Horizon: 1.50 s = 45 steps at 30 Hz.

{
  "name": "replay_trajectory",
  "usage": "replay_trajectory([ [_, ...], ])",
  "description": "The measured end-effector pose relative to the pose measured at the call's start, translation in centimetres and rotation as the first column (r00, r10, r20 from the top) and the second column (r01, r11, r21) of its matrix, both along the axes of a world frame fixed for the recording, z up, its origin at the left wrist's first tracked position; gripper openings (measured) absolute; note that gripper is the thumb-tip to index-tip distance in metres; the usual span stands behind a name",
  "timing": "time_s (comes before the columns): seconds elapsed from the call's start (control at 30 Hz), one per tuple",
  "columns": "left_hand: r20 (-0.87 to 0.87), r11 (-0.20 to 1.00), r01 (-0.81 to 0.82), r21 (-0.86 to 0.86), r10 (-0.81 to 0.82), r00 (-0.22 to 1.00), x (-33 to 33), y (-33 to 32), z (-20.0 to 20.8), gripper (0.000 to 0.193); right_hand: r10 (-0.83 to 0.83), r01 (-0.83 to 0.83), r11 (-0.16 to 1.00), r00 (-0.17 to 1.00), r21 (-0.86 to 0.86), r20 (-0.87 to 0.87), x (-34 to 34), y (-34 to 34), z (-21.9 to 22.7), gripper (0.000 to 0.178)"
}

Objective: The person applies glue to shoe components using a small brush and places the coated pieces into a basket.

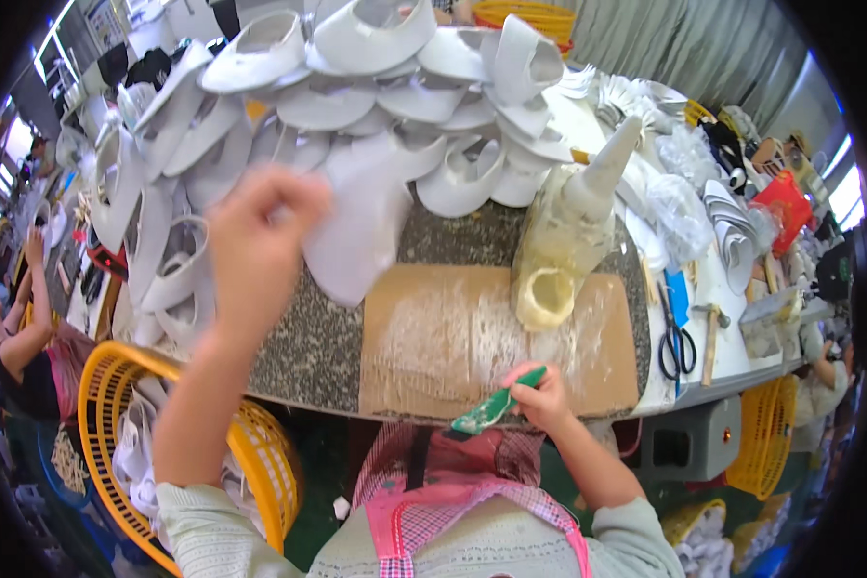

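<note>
My left hand (265,231) is raised above the left part of the table, smeared by motion, with its fingers curled closed. At its fingertips is a blurred white shoe upper (358,231), which it appears to hold. Low over the near edge of a cardboard sheet (424,332), my right hand (546,395) grips a green scraper (496,403) whose blade has white paste on it. The cardboard is smeared with whitish paste. On its far right part rests a cloudy, yellowish plastic container (549,246) with a pale cone-shaped part (602,173) on it.
Overlapping white shoe uppers (366,101) cover the table's far side and left. To the right lie black-handled scissors (676,349), a hammer (711,347) and plastic bags (679,207). A yellow basket (270,472) of white pieces stands at lower left. Another person (34,337) works far left.
</note>
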<state>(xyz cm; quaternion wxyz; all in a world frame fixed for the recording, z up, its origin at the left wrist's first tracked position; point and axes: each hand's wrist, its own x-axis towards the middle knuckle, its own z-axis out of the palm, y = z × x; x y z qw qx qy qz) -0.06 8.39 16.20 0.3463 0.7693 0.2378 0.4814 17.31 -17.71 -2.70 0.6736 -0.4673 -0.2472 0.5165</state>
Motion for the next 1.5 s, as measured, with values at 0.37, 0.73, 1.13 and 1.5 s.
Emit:
replay_trajectory([
  [0.37, 0.747, 0.897, -0.013, -0.441, 0.375, 0.548, 6.9, 26.3, 9.9, 0.040, -0.252, 0.248, 0.962, 0.967, 0.118, 0.024, 0.5, -0.9, 1.5, 0.013],
  [0.73, 0.045, 0.728, -0.601, 0.329, 0.624, 0.780, -3.0, 22.0, 5.0, 0.039, -0.255, 0.250, 0.965, 0.965, 0.075, 0.060, 1.0, -0.8, 0.2, 0.013],
  [1.13, -0.433, 0.412, -0.911, -0.023, 0.817, 0.381, -40.4, -3.5, -16.8, 0.047, -0.202, 0.189, 0.968, 0.977, 0.167, 0.070, 1.0, 0.3, -0.9, 0.017],
  [1.5, -0.855, 0.674, -0.736, 0.057, 0.413, 0.312, -36.9, 0.0, -32.3, 0.041, -0.094, 0.071, 0.991, 0.970, 0.111, 0.222, -5.2, 2.1, 1.3, 0.018],
])
